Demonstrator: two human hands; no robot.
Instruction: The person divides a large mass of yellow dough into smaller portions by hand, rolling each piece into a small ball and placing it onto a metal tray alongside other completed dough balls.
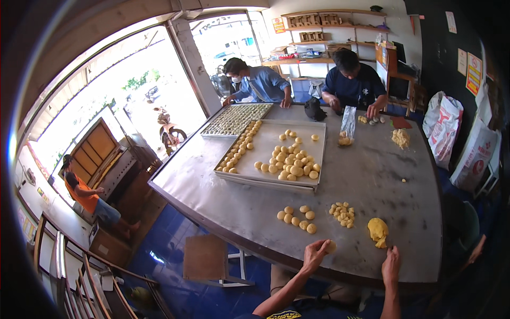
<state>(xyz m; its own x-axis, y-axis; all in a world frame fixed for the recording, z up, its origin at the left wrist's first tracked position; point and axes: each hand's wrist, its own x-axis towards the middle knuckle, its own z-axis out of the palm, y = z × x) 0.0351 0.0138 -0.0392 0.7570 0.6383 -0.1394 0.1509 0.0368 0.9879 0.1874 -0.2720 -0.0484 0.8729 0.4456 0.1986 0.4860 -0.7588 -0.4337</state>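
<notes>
My left hand (314, 257) is closed on a pale, flattened dough piece (331, 246) at the near table edge. My right hand (391, 265) has its fingers drawn together just below a yellow lump of dough or filling (377, 231); whatever they pinch is too small to make out. Left of the lump lies a heap of small yellow pieces (343, 214). Beyond my left hand, several round dough balls (303, 225) rest on the metal-topped table (255, 204).
A large tray (241, 167) holds many dough balls. Behind it is a second tray (236, 119) of small pieces. Two people work across the table, near a clear plastic bag (348, 122) and a crumbly dough pile (400, 139). A stool (205, 257) stands at the left table edge.
</notes>
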